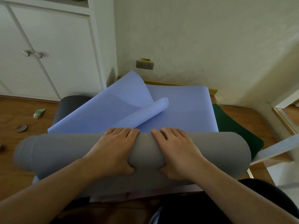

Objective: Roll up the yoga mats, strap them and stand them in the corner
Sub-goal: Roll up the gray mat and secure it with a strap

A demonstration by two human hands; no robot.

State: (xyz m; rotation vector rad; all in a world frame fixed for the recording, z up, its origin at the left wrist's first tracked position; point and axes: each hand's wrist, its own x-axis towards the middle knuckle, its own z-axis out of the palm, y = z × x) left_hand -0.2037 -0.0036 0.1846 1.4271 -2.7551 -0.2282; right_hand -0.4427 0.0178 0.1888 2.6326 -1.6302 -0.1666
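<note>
Far left on the wood floor (pixel 19 113): a small green tube (pixel 39 113) and a dark round disc (pixel 22 128), well apart from the mats. White cabinet (pixel 48 50) behind.

Grey mat roll (pixel 56 151) lies across the view, long axis left-right, resting on a flat blue mat (pixel 186 110). Its left end sticks out unevenly, telescoped.

Left hand (pixel 113 149) sits on top of the roll just left of centre, fingers (pixel 121 131) curled over the far side, thumb tucked under the near side, gripping. Right hand (pixel 176 151) mirrors it just right of centre, fingers (pixel 169 132) draped over the top, thumb underneath. Both equally near; the roll is directly under the palms.

Beyond the fingers a loose blue sheet (pixel 113 107) curls up toward the wall corner. Dark green mat (pixel 234 126) at right.

No strap visible. Probably the roll is finished or nearly so; strapping comes next.
</note>
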